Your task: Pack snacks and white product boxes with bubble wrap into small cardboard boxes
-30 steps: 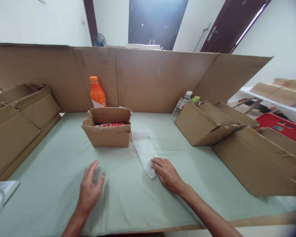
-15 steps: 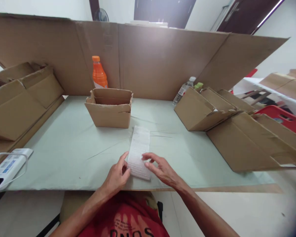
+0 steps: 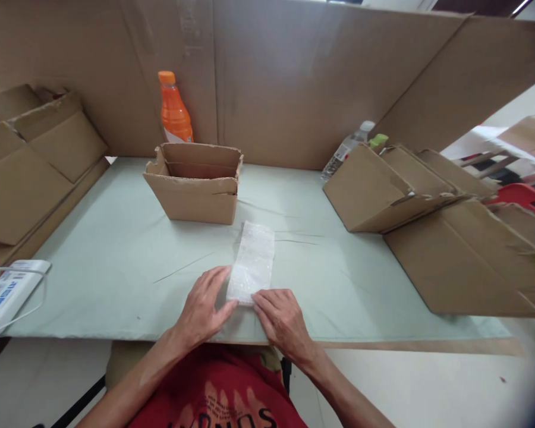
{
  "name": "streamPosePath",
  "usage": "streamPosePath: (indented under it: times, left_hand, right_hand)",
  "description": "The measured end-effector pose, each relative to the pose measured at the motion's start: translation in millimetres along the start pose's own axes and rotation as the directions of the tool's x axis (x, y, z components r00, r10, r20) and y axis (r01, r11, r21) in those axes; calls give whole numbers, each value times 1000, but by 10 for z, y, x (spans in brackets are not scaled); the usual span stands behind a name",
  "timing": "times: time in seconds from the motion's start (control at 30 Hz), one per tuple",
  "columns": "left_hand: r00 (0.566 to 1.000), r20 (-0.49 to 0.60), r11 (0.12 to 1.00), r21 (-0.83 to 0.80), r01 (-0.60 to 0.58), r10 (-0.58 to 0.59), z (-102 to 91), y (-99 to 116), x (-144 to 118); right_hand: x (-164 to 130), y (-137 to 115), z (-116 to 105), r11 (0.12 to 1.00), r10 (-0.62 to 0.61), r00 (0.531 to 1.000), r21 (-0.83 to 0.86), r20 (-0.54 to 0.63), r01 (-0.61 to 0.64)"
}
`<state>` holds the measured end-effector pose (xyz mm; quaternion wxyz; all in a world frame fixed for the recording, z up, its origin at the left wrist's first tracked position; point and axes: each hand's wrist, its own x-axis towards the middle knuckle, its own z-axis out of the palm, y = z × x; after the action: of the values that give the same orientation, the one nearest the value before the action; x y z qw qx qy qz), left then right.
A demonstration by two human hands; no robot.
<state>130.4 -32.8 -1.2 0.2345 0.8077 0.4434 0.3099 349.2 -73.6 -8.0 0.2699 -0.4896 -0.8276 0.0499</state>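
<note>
A flat strip of white bubble wrap (image 3: 252, 255) lies lengthwise on the pale green table cover, its near end between my two hands. My left hand (image 3: 203, 306) rests at its left side, fingers stretched along the edge and the thumb apart, its tip touching the near left corner. Bunched fingers of my right hand (image 3: 283, 318) pinch the near right corner, the thumb partly hidden. Beyond the strip's far end stands a small open cardboard box (image 3: 200, 199).
An orange bottle (image 3: 176, 113) stands behind the small box. Cardboard boxes (image 3: 455, 255) sit at right, beside a clear bottle (image 3: 345, 151); more cardboard (image 3: 31, 172) is at left. A white power strip (image 3: 15, 291) with a cable lies near the left edge. A tall cardboard panel (image 3: 285, 89) closes the back.
The near end of the bubble wrap now lies farther from the table edge, and the strip looks shorter. My right hand has closed on its near corner. The view has tilted down.
</note>
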Motion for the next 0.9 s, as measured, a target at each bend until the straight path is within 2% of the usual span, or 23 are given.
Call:
streamPosePath:
  times: [0.07, 0.1, 0.17, 0.23, 0.33, 0.37, 0.43, 0.5, 0.6, 0.67, 0.7, 0.77, 0.8, 0.9]
  left_hand:
    - [989, 31, 989, 13, -148, 147, -4, 0, -53]
    - [984, 54, 986, 4, -168, 167, 8, -1, -60]
    - [991, 77, 994, -16, -108, 109, 53, -9, -33]
    - [998, 70, 1000, -18, 5, -3, 109, -25, 41]
    - [989, 91, 993, 9, 115, -115, 171, -52, 185]
    - [986, 104, 991, 25, 128, -130, 183, -59, 229]
    - [986, 101, 990, 67, 128, -134, 197, -69, 293]
    - [995, 37, 991, 100, 88, -92, 191, -70, 308]
    - [996, -30, 993, 93, -75, 78, 136, -54, 232]
    - [982, 11, 982, 42, -186, 186, 85, -32, 149]
    - [978, 45, 979, 4, -205, 204, 64, -21, 115]
    - [981, 103, 985, -69, -156, 162, 45, -9, 86]
    - [985, 124, 990, -91, -108, 119, 51, -10, 96]
    - [987, 157, 998, -63, -5, 15, 111, -37, 207]
  right_hand:
    - [14, 24, -7, 990, 81, 997, 118, 1, -81]
    - [18, 34, -22, 973, 133, 991, 190, 20, -134]
    - [13, 51, -62, 922, 239, 969, 299, 58, -245]
    - [-12, 58, -112, 908, 301, 954, 304, 4, -288]
    - [-62, 48, -167, 967, 228, 963, 149, -140, -207]
    - [-70, 45, -169, 983, 173, 976, 87, -130, -163]
    - [-55, 51, -143, 997, 82, 996, -6, -36, -83]
    - [-1, 79, -91, 997, 52, 998, -57, 41, -50]
    - [92, 128, -40, 997, 81, 996, -5, 49, -80]
    - [122, 140, -56, 982, 136, 988, 125, 78, -145]
    - [123, 137, -76, 962, 166, 979, 201, 120, -187]
    - [104, 118, -124, 917, 214, 956, 295, 200, -267]
    - [88, 104, -146, 912, 231, 952, 297, 200, -283]
    - [42, 56, -175, 964, 214, 976, 153, 38, -217]
